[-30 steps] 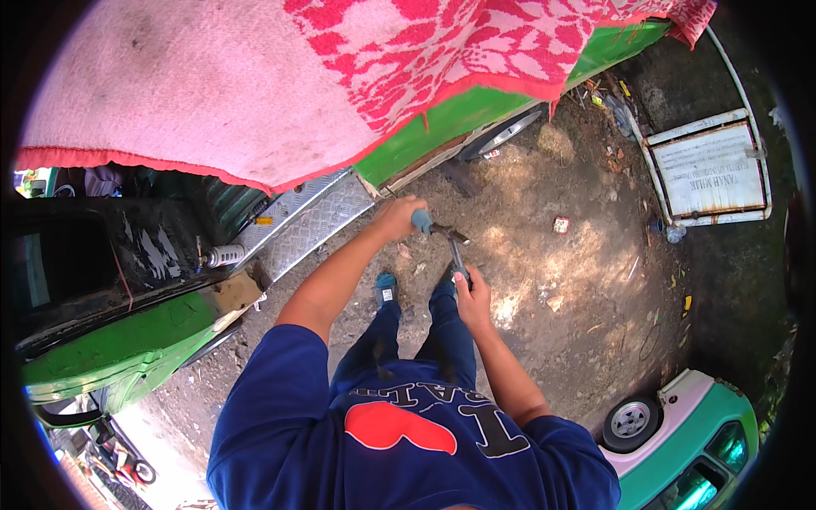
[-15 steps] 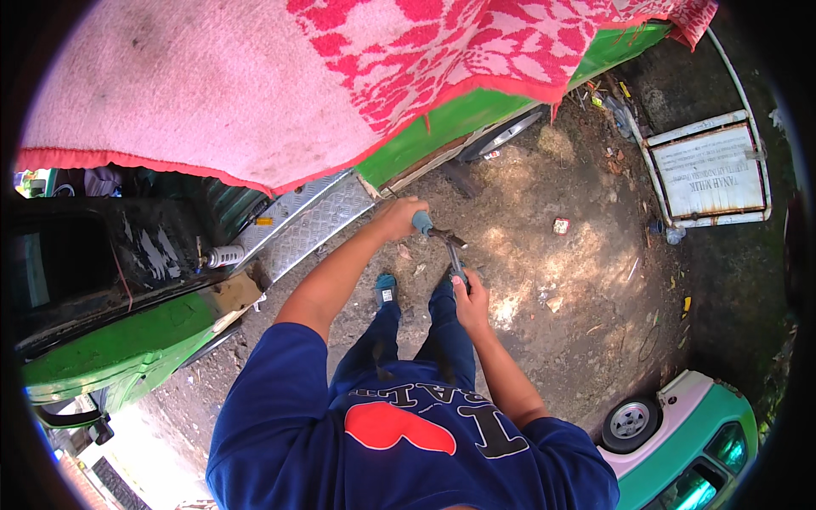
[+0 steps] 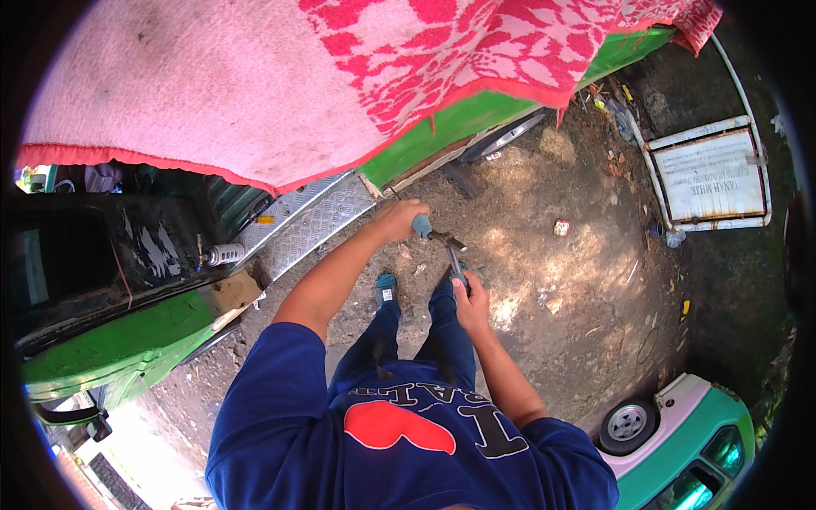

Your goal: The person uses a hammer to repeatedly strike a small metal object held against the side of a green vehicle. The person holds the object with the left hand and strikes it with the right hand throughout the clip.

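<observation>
My left hand (image 3: 403,220) is closed round a tool with a teal handle (image 3: 422,225), whose end sticks out on the right. A thin dark tip shows past the fingers, near the lower edge of the green panel (image 3: 399,161); its kind is hidden by the hand. Closed on the dark grip of a hammer (image 3: 456,260) is my right hand (image 3: 473,303), lower and to the right. The hammer's head lies right by the end of the teal handle; whether they touch I cannot tell.
A pink and red towel (image 3: 212,93) hangs over the panel. To the left are a metal tread plate (image 3: 319,217), a spray can (image 3: 225,255) and a green vehicle part (image 3: 127,336). A white sign (image 3: 701,174) leans far right; a car (image 3: 680,459) stands lower right.
The hammer's head has shifted and turned slightly by the teal handle. Both hands stay almost in place, and the view has moved a little.
</observation>
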Motion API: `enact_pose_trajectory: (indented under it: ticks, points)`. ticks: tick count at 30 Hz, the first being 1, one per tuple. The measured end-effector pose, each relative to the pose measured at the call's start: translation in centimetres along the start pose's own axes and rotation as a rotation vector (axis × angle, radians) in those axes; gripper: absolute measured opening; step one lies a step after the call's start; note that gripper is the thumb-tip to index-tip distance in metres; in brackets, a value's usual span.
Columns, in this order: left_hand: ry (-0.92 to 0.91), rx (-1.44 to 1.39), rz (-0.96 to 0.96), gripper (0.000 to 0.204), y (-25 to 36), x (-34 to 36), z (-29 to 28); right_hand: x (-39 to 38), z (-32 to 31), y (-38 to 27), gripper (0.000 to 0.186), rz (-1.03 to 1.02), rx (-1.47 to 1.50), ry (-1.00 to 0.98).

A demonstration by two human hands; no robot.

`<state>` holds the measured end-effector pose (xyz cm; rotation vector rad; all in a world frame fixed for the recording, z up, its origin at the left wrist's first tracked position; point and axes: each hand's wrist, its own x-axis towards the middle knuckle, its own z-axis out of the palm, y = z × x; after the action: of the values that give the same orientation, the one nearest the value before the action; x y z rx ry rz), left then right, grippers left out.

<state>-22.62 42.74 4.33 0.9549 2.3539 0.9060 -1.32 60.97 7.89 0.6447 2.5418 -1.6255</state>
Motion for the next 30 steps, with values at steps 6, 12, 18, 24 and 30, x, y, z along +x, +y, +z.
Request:
enact_pose_trajectory:
  ticks: [6, 12, 18, 24, 30]
  points:
    - [-0.050, 0.019, 0.026, 0.028, 0.3, 0.0, -0.7, -0.2, -0.2, -0.3, 0.031, 0.010, 0.011, -0.009]
    - [-0.116, 0.040, 0.031, 0.028, 0.2, 0.0, -1.7, -0.3, -0.4, -0.6, 0.030, -0.025, -0.030, -0.004]
    - [-0.100, 0.003, 0.057, 0.031, -0.5, -0.3, -1.9, -0.5, 0.6, -0.7, 0.031, -0.380, -0.062, 0.087]
    - [0.008, -0.051, 0.085, 0.036, -1.9, 0.0, -1.4, 0.2, 1.3, -2.3, 0.027, -0.220, -0.095, -0.009]
    - [0.047, -0.071, 0.087, 0.037, -2.2, -0.5, -0.9, 0.4, 1.6, -2.1, 0.027, -0.337, -0.109, 0.031]
